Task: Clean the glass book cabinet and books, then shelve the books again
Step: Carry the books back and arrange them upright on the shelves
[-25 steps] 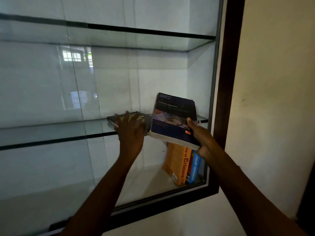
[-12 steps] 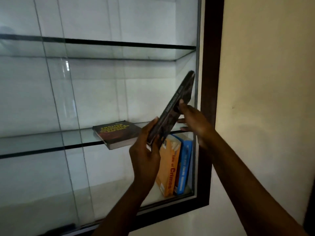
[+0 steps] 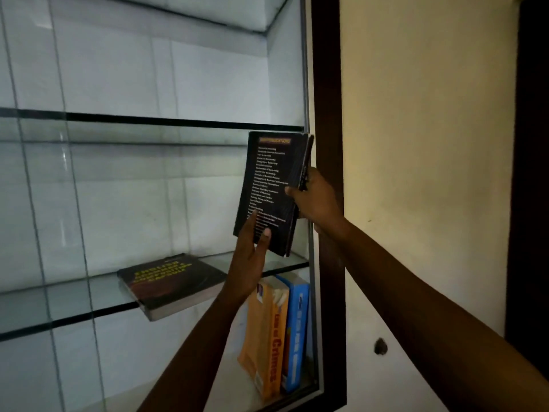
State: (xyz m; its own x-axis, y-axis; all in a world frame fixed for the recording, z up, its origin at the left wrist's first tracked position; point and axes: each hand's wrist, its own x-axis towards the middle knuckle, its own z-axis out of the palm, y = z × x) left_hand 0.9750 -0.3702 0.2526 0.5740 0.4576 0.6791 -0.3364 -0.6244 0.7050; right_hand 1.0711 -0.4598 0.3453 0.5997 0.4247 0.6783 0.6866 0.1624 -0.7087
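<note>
At the cabinet's rt end, nearest the camera, left hand (image 3: 251,257) props the dark book (image 3: 271,193) from below while right hand (image 3: 316,200) pinches its spine edge; both closed on it. Half a sec ago it was slanted edge-on; now it's near upright, back cover showing, corner just above the middle glass shelf (image 3: 59,295). Prob. about to stand against the side. Farther left, a second book (image 3: 169,282) lies flat; below, orange book (image 3: 267,337) and blue book (image 3: 297,331) already shelved.
</note>
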